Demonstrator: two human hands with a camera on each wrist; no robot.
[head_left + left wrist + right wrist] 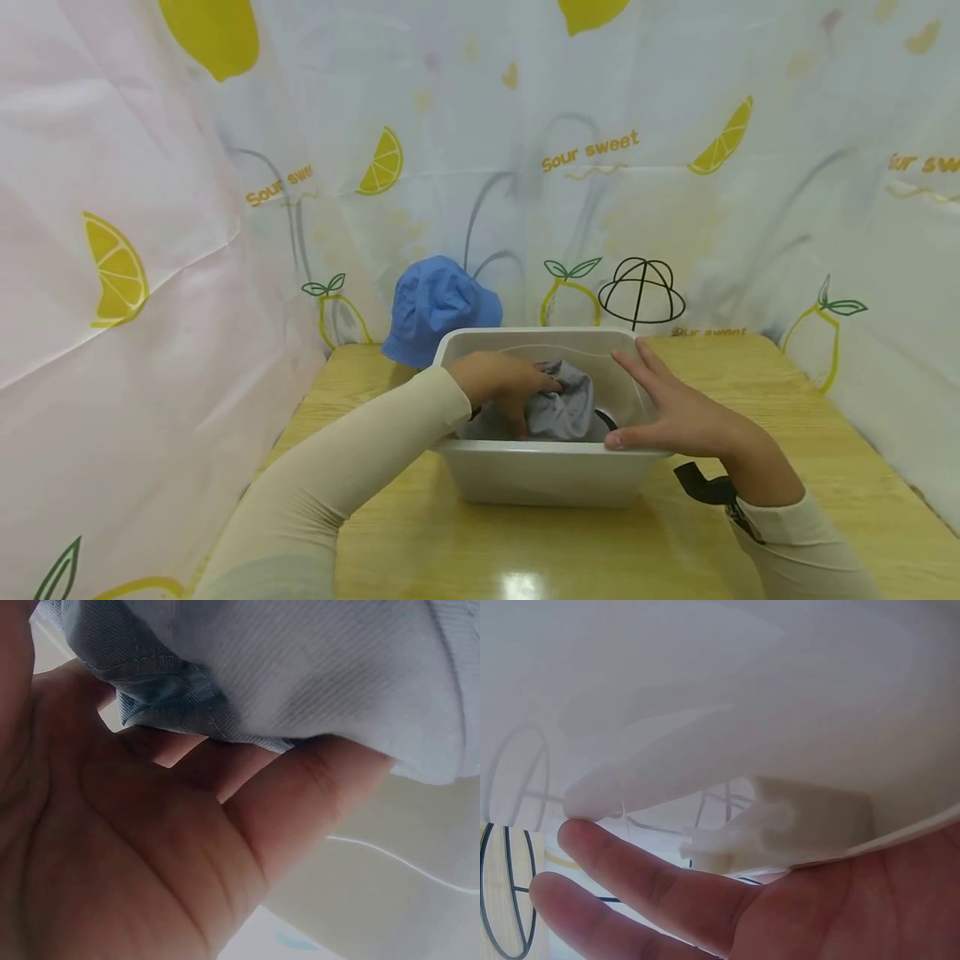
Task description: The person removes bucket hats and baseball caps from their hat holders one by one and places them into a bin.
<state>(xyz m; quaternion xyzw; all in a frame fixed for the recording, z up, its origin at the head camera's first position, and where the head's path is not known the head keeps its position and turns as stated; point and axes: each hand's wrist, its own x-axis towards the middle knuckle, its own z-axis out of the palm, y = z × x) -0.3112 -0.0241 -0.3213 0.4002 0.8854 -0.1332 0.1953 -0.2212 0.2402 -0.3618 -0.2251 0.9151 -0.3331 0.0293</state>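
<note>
A white plastic basin point(551, 475) stands on the table in the head view. My left hand point(501, 383) reaches in over its left side and grips a crumpled grey fabric hat point(566, 408). In the left wrist view, the hat's stitched cloth point(330, 667) lies over the curled fingers point(315, 787). My right hand point(686, 412) rests at the basin's right side, its fingers spread and straight, with the thumb on the front rim. From the right wrist, two fingers point(660, 885) extend along the glossy basin wall point(817, 735).
A blue bucket hat point(438, 308) sits behind the basin at the back left. A black wire hat stand point(640, 292) rises at the back right. Inside the basin, a dark curved edge point(606, 419) shows beside the grey hat. Lemon-printed curtains point(480, 125) enclose the wooden table point(420, 542).
</note>
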